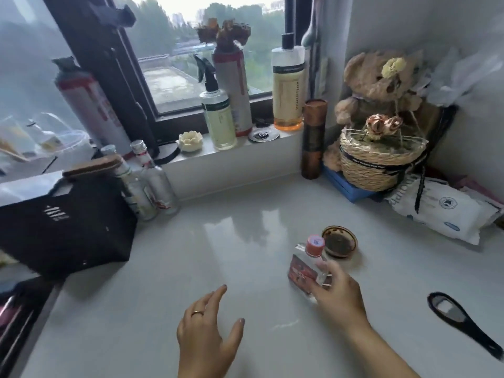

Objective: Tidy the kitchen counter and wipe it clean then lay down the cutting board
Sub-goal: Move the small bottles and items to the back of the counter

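Observation:
A small clear bottle (307, 264) with a red cap and a red label stands tilted on the white counter (191, 268), right of centre. My right hand (338, 293) grips it from the right side. My left hand (210, 328) hovers over the counter in front, fingers spread, holding nothing, a ring on one finger. A small round brown dish (339, 241) sits just behind the bottle. No cutting board or cloth is in view.
A black box (62, 225) stands at the left, two clear bottles (152, 184) beside it. Spray bottles (218, 115) line the windowsill. A woven basket (379, 159), wipes pack (441, 211) and copper tube (313, 137) fill the right corner. A black bottle opener (461, 323) lies at the right.

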A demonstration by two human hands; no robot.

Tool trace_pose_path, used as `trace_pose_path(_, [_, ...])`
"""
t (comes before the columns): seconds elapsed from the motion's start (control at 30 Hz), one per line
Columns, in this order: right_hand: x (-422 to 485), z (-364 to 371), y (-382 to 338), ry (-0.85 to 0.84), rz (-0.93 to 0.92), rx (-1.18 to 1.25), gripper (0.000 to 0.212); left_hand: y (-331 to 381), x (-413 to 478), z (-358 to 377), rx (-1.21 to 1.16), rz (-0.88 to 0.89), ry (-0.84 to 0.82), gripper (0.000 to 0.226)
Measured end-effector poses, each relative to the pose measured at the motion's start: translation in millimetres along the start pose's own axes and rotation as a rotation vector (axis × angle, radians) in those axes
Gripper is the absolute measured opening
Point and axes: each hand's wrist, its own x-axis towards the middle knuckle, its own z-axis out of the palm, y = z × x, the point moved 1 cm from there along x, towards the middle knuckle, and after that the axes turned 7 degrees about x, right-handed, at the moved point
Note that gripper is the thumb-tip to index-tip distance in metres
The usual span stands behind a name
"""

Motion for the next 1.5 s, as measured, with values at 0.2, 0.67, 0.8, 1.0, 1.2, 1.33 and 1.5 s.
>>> trace_pose_path(0.2, [34, 104, -47, -0.207, -0.070, -0.045, 0.025, -58, 42, -33, -0.059, -0.206, 0.059, 0.067])
trace_pose_path(0.67, [174, 262, -119, -0.207, -0.198, -0.077, 0.033, -141, 109, -38, -0.350, -0.205, 0.159, 0.054])
trace_pose_path(0.8, [186, 276, -127, -0.205, -0.160, -0.117, 0.059, -138, 116, -35, -0.346, -0.179, 0.166, 0.053])
trace_pose_path(1.0, [126, 185, -95, -0.120, -0.246, -0.233, 0.065, -108, 115, -21, -0.323, -0.096, 0.081, 0.055])
trace_pose_path(1.2, [39, 27, -12, 0.123, -0.134, -0.413, 0.029, -12, 111, 24, -0.252, 0.227, -0.154, 0.060])
trace_pose_path(1.33, [1, -61, 33, 0.342, 0.004, -0.550, 0.025, 64, 105, 59, -0.190, 0.378, -0.252, 0.067])
trace_pose_path(1.5, [-33, -143, 82, 0.517, 0.130, -0.695, 0.039, 139, 98, 97, -0.156, 0.401, -0.316, 0.085])
